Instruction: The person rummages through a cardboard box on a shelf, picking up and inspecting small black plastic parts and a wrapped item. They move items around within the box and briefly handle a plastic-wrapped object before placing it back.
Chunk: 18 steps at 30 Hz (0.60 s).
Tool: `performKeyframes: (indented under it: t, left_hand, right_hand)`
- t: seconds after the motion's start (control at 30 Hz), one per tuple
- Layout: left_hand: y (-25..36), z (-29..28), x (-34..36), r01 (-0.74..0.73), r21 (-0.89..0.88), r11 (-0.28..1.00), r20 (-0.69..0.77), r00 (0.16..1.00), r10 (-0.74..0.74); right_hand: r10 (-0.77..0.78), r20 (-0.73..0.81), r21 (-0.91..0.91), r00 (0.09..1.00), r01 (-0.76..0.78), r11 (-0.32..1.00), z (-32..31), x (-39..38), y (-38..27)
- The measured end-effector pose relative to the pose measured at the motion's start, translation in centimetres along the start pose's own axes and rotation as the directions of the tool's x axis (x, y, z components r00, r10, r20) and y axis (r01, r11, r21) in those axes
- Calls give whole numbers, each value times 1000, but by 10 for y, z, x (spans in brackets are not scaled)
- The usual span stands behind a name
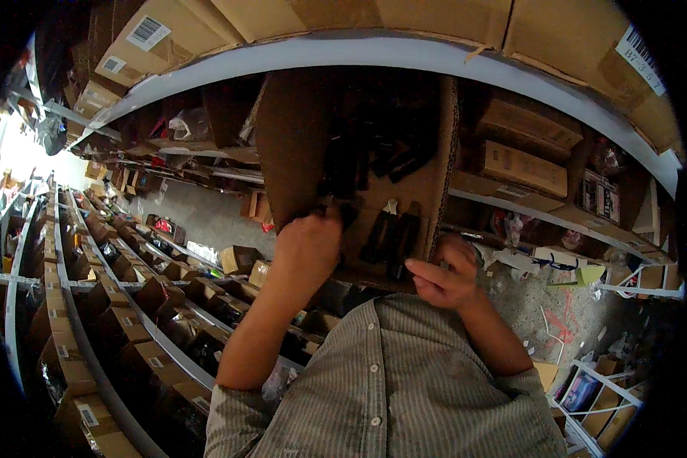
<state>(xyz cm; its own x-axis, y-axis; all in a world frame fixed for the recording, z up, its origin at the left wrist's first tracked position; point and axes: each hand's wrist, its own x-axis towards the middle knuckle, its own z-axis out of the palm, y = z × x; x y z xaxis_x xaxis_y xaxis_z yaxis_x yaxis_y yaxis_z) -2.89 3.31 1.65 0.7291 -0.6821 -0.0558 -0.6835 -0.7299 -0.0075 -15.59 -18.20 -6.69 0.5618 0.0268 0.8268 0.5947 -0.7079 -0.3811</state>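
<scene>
An open cardboard box (443,153) sits in front of me, with several dark elongated items (382,145) bunched toward its far end. Near the box's front are more black items (393,237), one with a pale tip. My left hand (309,244) reaches inside at the left, fingers curled beside a dark piece; what they hold is hidden. My right hand (446,275) grips the box at its front right corner, thumb extended along the edge.
Metal shelving (328,53) carries cartons overhead. Smaller boxes (523,168) fill the shelf to the right. Long rows of box-filled racks (153,328) run along the left beside a concrete aisle (214,217). Scraps (557,320) litter the floor at right.
</scene>
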Motion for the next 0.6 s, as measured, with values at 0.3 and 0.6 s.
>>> performKeyframes:
  t: [0.3, 0.6]
  left_hand:
    - [7, -27, 0, 107, 4, 994, 84, 991, -107]
    - [6, -8, -2, -46, 161, 986, 17, 999, 44]
  right_hand:
    - [28, -4, 7, 1000, -28, 1000, 2, -7, 1]
    - [15, 34, 5, 999, -15, 1000, -4, 0, 0]
